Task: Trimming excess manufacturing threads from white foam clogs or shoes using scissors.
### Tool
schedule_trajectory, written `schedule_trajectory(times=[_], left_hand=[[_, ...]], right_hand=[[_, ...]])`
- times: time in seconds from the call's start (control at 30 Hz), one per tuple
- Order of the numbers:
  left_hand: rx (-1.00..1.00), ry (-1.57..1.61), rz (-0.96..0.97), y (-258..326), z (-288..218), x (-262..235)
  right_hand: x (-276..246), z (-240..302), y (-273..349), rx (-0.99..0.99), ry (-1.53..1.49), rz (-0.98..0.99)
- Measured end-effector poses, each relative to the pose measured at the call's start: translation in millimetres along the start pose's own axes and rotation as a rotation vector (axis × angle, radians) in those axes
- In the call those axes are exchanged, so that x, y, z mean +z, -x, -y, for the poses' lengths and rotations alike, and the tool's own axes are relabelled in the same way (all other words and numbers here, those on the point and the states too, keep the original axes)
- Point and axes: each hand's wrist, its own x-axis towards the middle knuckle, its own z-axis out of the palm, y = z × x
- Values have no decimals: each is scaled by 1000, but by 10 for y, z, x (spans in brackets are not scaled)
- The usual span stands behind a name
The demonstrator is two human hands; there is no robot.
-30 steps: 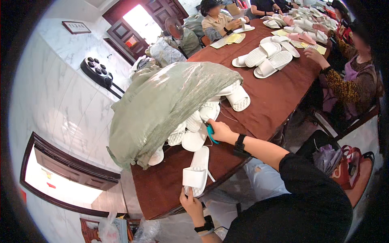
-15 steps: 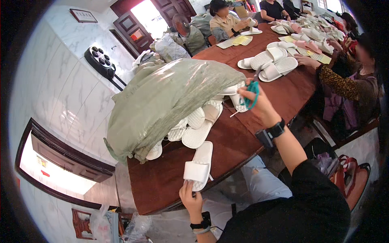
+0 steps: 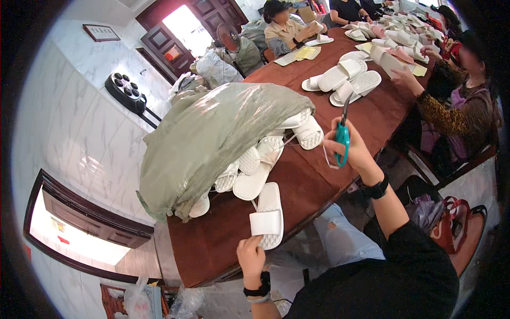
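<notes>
My left hand [image 3: 251, 258] grips the near end of a white slipper [image 3: 268, 220], with its fingers at the broad strap. The slipper lies along the near edge of the brown-covered table. In my right hand [image 3: 357, 151] are scissors with teal handles [image 3: 342, 144], their dark blades pointing up and away over the table. A thin pale strip [image 3: 329, 160] hangs beside the handles at my fingers. Further in, more white slippers [image 3: 252, 183] spill from a large grey-green sack [image 3: 212, 133]. One white slipper [image 3: 308, 133] lies at the sack's right end, left of my right hand.
Beyond the scissors, a group of white slippers [image 3: 345, 80] lies on the brown tablecloth [image 3: 297, 183]. A co-worker [image 3: 467, 106] at the right handles a slipper; another person [image 3: 284, 32] sits at the far side. Many slippers crowd the table's far end.
My right hand has moved toward me and turned, so the scissors' blades now stand upright. The slipper in my left hand has shifted slightly right. The co-worker at right now lifts a slipper.
</notes>
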Motion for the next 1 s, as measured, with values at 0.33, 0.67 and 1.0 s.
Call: schedule_trajectory(times=[0.33,0.67,1.0], left_hand=[[161,-101,570,-1524,-347,-340],[258,240,752,-1320,-559,445],[451,112,40,-1814,-1006,762]], right_hand=[[-46,-268,388,101,166,137],[-662,96,729,2,201,-195],[-601,741,1196,-212,6,-216]])
